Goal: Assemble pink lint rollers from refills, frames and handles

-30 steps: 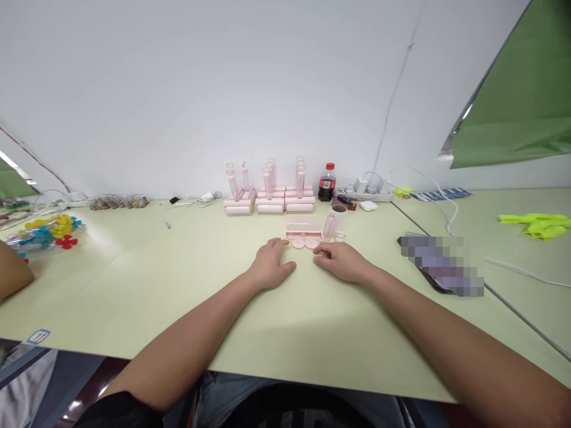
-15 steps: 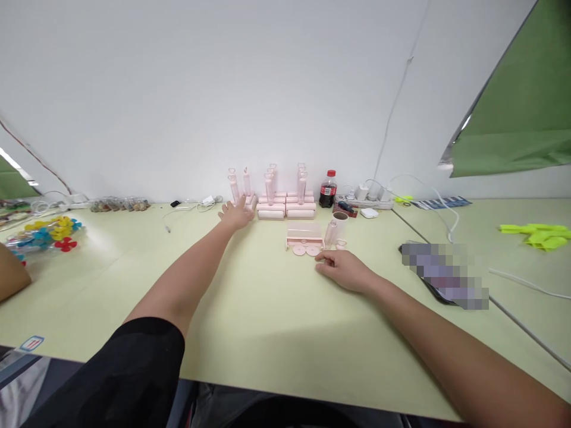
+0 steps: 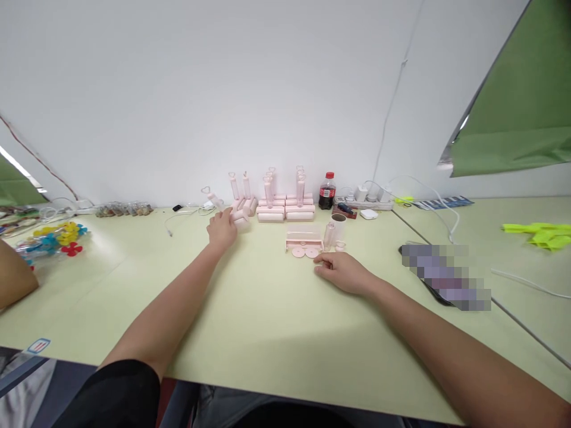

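Observation:
My left hand point(image 3: 222, 229) is closed around a pink roller piece point(image 3: 241, 219) with a clear part, near the back of the table. A heart-topped stick point(image 3: 212, 196) leans at a tilt just behind that hand. Beside my right hand point(image 3: 336, 268), whose fingers are curled near the tabletop, lie two pink discs point(image 3: 305, 252). Behind the discs is an open pink case point(image 3: 304, 239) with a clear lid. A small clear bottle point(image 3: 329, 236) and a hollow tube point(image 3: 338, 224) stand upright to its right. Whether my right hand pinches anything is hidden.
Pink rollers point(image 3: 285, 213) and upright heart-topped sticks line the wall. A cola bottle point(image 3: 327, 191), power strip point(image 3: 379, 204), cables and a phone point(image 3: 441, 276) are on the right. Bagged colourful pieces point(image 3: 57, 235) and another person's arm point(image 3: 15, 276) are at the left.
My left hand has drawn back and left, bringing a roller piece away from the row. One heart-topped stick now tilts to the left. My right hand has barely moved.

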A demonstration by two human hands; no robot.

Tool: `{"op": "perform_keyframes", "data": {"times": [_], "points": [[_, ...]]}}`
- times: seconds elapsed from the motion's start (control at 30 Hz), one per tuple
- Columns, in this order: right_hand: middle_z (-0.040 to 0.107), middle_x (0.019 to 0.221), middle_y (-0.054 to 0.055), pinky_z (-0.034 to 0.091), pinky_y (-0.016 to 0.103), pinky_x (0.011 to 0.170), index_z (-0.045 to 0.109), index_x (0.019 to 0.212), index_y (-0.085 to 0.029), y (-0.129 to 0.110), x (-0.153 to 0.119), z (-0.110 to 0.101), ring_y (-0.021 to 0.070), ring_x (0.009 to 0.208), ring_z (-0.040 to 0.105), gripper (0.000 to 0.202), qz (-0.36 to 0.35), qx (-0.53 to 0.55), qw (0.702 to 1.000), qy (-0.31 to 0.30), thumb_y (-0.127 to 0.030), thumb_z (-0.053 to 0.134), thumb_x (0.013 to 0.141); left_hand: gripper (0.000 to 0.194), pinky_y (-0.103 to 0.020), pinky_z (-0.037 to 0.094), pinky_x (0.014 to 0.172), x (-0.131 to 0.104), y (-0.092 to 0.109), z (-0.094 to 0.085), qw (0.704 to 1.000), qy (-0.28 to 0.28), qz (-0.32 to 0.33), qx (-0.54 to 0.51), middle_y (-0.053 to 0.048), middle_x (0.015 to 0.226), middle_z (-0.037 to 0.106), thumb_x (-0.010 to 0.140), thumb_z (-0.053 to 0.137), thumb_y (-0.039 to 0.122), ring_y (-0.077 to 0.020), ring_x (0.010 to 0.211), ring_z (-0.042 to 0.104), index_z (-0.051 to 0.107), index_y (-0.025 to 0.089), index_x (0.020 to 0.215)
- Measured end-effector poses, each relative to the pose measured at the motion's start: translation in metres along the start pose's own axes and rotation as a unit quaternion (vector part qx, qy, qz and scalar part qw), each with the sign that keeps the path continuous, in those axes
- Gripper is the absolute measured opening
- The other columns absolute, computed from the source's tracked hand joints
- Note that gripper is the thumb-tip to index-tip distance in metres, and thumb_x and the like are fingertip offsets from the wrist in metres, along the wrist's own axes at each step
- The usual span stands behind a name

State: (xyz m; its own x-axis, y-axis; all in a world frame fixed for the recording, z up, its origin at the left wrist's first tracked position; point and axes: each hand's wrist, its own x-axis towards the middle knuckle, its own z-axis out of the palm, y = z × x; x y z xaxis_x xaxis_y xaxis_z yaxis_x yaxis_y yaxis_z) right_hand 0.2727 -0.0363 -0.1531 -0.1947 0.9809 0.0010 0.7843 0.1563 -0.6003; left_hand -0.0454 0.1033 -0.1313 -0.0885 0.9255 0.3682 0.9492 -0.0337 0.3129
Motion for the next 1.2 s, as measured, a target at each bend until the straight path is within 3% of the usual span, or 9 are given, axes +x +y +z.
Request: {"op": "perform_keyframes", "data": {"times": [0.1, 0.23, 0.43, 0.57, 0.7, 0.93, 1.03, 1.1, 1.2], "points": [[0.066, 0.082, 0.004, 0.042, 0.031, 0.063, 0.067, 0.112, -0.018, -0.004, -0.001, 0.003, 0.0189, 0.071, 0.058, 0.037, -0.004, 0.019, 1.000, 0.011, -0.040, 0.054, 0.086, 0.051, -0.046, 0.043, 0.097, -0.032, 0.020, -0.004, 0.982, 0.017, -0.010, -0.187, -0.016, 0.126, 0.057, 0.093, 0.040, 0.030, -0.0302, 0.115, 0.053, 0.043, 0.020, 0.142], [0.061, 0.117, 0.009, 0.049, 0.032, 0.067, 0.040, 0.144, -0.023, -0.014, -0.008, 0.016, 0.0149, 0.070, 0.058, 0.065, -0.024, 0.137, 0.989, 0.048, -0.047, 0.058, 0.086, 0.063, -0.038, 0.048, 0.090, -0.090, 0.061, -0.013, 0.916, -0.062, 0.053, -0.394, -0.012, 0.120, 0.060, 0.092, 0.049, 0.039, -0.0244, 0.109, 0.058, 0.030, 0.020, 0.149], [0.066, 0.111, 0.010, 0.052, 0.035, 0.072, 0.048, 0.128, -0.021, -0.030, -0.015, 0.030, 0.0214, 0.085, 0.062, 0.060, -0.097, 0.283, 0.949, 0.101, -0.051, 0.067, 0.080, 0.063, -0.038, 0.042, 0.101, -0.154, 0.096, -0.019, 0.860, -0.165, 0.132, -0.464, -0.012, 0.137, 0.053, 0.093, 0.048, 0.041, -0.0240, 0.124, 0.050, 0.029, 0.021, 0.150], [0.068, 0.110, 0.010, 0.052, 0.035, 0.076, 0.043, 0.123, -0.022, -0.035, -0.016, 0.031, 0.0231, 0.092, 0.065, 0.061, -0.094, 0.335, 0.925, 0.155, -0.049, 0.071, 0.076, 0.060, -0.037, 0.041, 0.100, -0.149, 0.094, -0.016, 0.842, -0.157, 0.070, -0.511, -0.009, 0.122, 0.060, 0.092, 0.051, 0.039, -0.0215, 0.113, 0.056, 0.036, 0.022, 0.148], [0.071, 0.101, 0.006, 0.049, 0.033, 0.071, 0.044, 0.122, -0.023, -0.038, -0.017, 0.027, 0.0212, 0.085, 0.063, 0.056, -0.066, 0.255, 0.945, 0.195, -0.046, 0.069, 0.077, 0.056, -0.031, 0.047, 0.084, -0.123, 0.084, -0.020, 0.813, -0.080, -0.055, -0.575, -0.003, 0.092, 0.061, 0.086, 0.057, 0.036, -0.0170, 0.089, 0.059, 0.047, 0.021, 0.140], [0.066, 0.114, 0.008, 0.046, 0.038, 0.086, 0.049, 0.141, -0.026, -0.056, 0.019, -0.005, 0.0268, 0.105, 0.055, 0.065, -0.100, 0.074, 0.956, 0.267, -0.049, 0.064, 0.082, 0.034, -0.023, 0.044, 0.060, -0.082, 0.053, -0.038, 0.699, 0.013, -0.235, -0.676, 0.002, 0.078, 0.048, 0.086, 0.053, 0.052, -0.0123, 0.067, 0.048, 0.054, 0.027, 0.109], [0.064, 0.124, 0.010, 0.042, 0.041, 0.094, 0.042, 0.147, -0.023, -0.071, 0.064, -0.016, 0.0293, 0.116, 0.051, 0.070, -0.131, -0.031, 0.968, 0.211, -0.051, 0.060, 0.085, 0.032, -0.023, 0.046, 0.060, -0.078, 0.050, -0.041, 0.645, 0.025, -0.270, -0.715, 0.002, 0.077, 0.046, 0.086, 0.050, 0.055, -0.0124, 0.068, 0.050, 0.053, 0.025, 0.098], [0.059, 0.134, 0.013, 0.042, 0.040, 0.095, 0.035, 0.151, -0.019, -0.082, 0.096, -0.017, 0.0297, 0.122, 0.050, 0.073, -0.137, -0.123, 0.976, 0.113, -0.052, 0.054, 0.090, 0.033, -0.022, 0.046, 0.061, -0.077, 0.049, -0.040, 0.628, 0.033, -0.266, -0.731, 0.001, 0.080, 0.048, 0.087, 0.048, 0.056, -0.0125, 0.070, 0.052, 0.052, 0.025, 0.098], [0.061, 0.132, 0.013, 0.044, 0.037, 0.092, 0.053, 0.138, -0.018, -0.095, 0.136, -0.010, 0.0315, 0.119, 0.055, 0.069, -0.153, -0.165, 0.974, 0.033, -0.052, 0.068, 0.080, 0.036, -0.020, 0.045, 0.060, -0.078, 0.049, -0.034, 0.631, 0.040, -0.250, -0.733, 0.001, 0.083, 0.049, 0.087, 0.049, 0.058, -0.0121, 0.072, 0.052, 0.051, 0.025, 0.101]]}}
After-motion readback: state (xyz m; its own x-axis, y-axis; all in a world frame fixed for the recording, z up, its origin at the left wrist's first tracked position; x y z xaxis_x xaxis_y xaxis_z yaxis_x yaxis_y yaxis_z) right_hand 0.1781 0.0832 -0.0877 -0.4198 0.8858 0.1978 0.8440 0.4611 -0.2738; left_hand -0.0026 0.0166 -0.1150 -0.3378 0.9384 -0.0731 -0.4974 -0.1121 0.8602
